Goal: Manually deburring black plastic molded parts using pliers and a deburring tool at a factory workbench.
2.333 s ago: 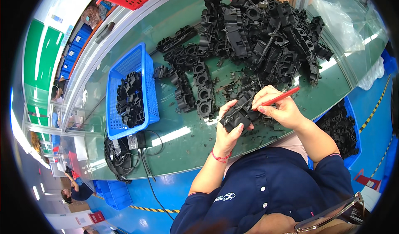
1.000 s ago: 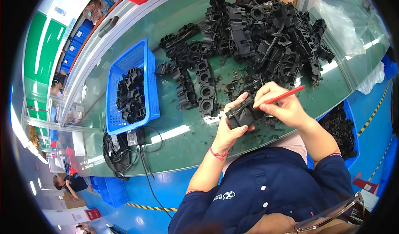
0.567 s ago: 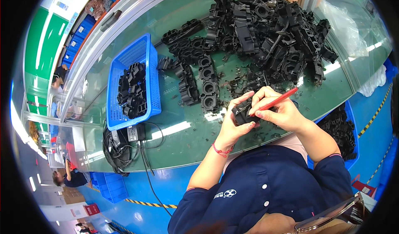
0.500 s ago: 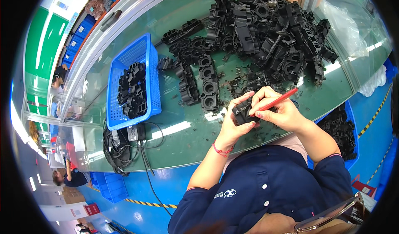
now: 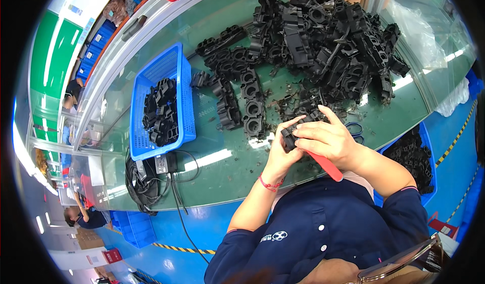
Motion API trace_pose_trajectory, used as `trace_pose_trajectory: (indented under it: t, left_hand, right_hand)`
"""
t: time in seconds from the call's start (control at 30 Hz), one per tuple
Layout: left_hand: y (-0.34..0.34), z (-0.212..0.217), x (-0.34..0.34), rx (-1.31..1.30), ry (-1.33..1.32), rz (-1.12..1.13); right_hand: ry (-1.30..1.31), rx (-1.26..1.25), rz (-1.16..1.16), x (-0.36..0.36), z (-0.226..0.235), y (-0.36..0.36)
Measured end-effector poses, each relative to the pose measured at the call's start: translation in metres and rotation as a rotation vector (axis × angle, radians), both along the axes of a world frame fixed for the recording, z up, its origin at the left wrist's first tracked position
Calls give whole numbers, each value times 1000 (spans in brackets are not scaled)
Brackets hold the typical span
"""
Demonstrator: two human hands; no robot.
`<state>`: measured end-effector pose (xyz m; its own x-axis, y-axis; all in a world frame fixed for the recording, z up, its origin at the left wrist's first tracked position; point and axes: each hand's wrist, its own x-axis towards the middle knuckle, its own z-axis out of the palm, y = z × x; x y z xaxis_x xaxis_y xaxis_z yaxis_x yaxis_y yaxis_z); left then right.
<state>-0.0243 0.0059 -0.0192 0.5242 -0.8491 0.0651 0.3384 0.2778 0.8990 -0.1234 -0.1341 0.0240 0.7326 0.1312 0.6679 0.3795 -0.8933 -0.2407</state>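
My left hand [image 5: 279, 152] grips a small black plastic part [image 5: 289, 135] from below, just above the green table's near edge. My right hand [image 5: 326, 137] lies over the same part, fingers pointing left onto it, while a red-handled tool [image 5: 323, 165] sticks out under the palm toward my body. Both hands touch each other around the part, which is mostly hidden by fingers. A large heap of black plastic parts [image 5: 328, 31] lies just beyond the hands.
A blue basket [image 5: 174, 77] with several black parts stands at the left of the table [image 5: 212, 178]. Rows of black parts [image 5: 250, 105] lie between basket and heap. Black cables and a power strip [image 5: 151, 175] sit at the near left. A blue bin of parts [image 5: 417, 158] is by my right.
The red tool pointed up and right from my right hand; now it lies under the palm toward my body. My right fingers have closed over the part. The view shifted slightly.
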Motion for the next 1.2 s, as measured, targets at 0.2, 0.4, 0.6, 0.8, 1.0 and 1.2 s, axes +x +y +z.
trace_pose_trajectory:
  t: [0.2, 0.4, 0.6, 0.8, 1.0, 1.2]
  left_hand:
    - [6, 16, -4, 140, 193, -21]
    - [19, 0, 7, 94, 316, -107]
    - [10, 4, 9, -103, 283, -111]
    - [9, 9, 3, -77, 319, -116]
    - [14, 1, 2, -50, 364, -219]
    - [9, 4, -6, -178, 336, -210]
  right_hand:
    - [-134, -44, -103, 4, 4, -32]
    - [-339, 437, -370, -1, 29, -86]
    - [-13, 331, -341, -4, 29, -69]
    - [265, 1052, 239, -5, 9, -39]
    - [372, 1217, 432, -2, -6, -27]
    - [282, 1328, 322, -3, -5, -15]
